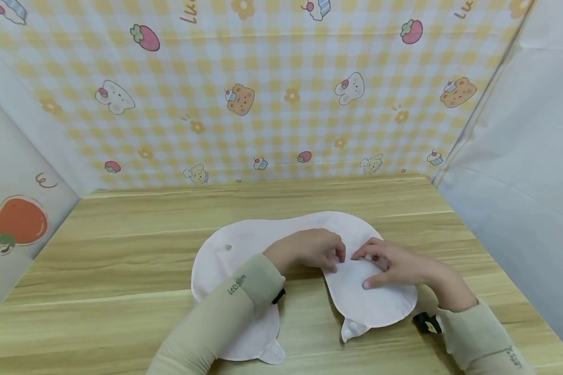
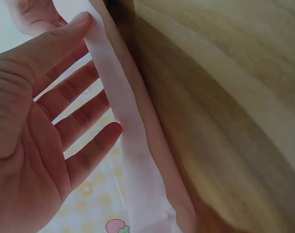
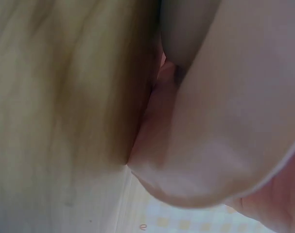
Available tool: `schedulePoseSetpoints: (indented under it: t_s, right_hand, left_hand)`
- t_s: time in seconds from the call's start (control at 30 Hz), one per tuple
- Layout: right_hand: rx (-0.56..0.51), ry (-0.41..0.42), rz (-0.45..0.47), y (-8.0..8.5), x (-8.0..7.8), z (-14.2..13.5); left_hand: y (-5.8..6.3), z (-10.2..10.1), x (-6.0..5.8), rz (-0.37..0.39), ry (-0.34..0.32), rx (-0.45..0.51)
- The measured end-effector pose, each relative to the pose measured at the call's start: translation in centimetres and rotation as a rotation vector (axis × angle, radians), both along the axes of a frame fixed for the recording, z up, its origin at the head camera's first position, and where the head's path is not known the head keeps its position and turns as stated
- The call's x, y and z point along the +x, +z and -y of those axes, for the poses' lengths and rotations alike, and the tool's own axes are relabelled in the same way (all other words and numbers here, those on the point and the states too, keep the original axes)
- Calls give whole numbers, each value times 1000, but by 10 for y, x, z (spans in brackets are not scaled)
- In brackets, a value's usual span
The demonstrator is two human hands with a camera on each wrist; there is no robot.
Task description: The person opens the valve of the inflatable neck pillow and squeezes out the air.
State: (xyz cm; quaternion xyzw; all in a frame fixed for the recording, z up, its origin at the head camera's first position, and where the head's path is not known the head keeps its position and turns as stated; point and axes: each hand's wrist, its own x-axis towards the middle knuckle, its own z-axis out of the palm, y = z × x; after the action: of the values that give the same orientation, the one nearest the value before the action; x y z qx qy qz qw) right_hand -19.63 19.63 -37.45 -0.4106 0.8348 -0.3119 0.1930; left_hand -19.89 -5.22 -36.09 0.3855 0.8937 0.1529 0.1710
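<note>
A flat pale pink U-shaped neck pillow (image 1: 244, 234) lies on the wooden table, its two ends toward me, each with a small snap tab. In the head view my left hand (image 1: 311, 250) reaches over the pillow and pinches the inner edge of its right half. The left wrist view shows my left thumb (image 2: 64, 36) against that pink edge (image 2: 123, 111), with the other fingers spread behind it. My right hand (image 1: 399, 265) has bent fingers and thumb gripping the top of the same half. The pillow mostly covers that hand in the right wrist view.
The wooden table (image 1: 136, 224) extends around the pillow. Behind it hangs a yellow checked curtain (image 1: 272, 67) with cartoon prints. A white sheet (image 1: 535, 130) stands on the right, and a printed white panel (image 1: 9, 156) on the left. Black straps (image 1: 427, 323) sit at the wrists.
</note>
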Motion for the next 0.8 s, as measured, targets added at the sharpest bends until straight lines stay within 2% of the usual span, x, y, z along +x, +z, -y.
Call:
schedulePoseSetpoints:
  t_s: [0.33,0.63,0.8]
  right_hand:
    - [41,-10,-49,2,3,3]
    - [118,-32,-96,1,8,4]
    - [138,-36,-109,4,8,7]
  left_hand:
    - [-4,-4,0,-23,0,-37]
    - [-9,-8,-3,-83,16,-101]
    - [-8,-5,-7,-63,50,-71]
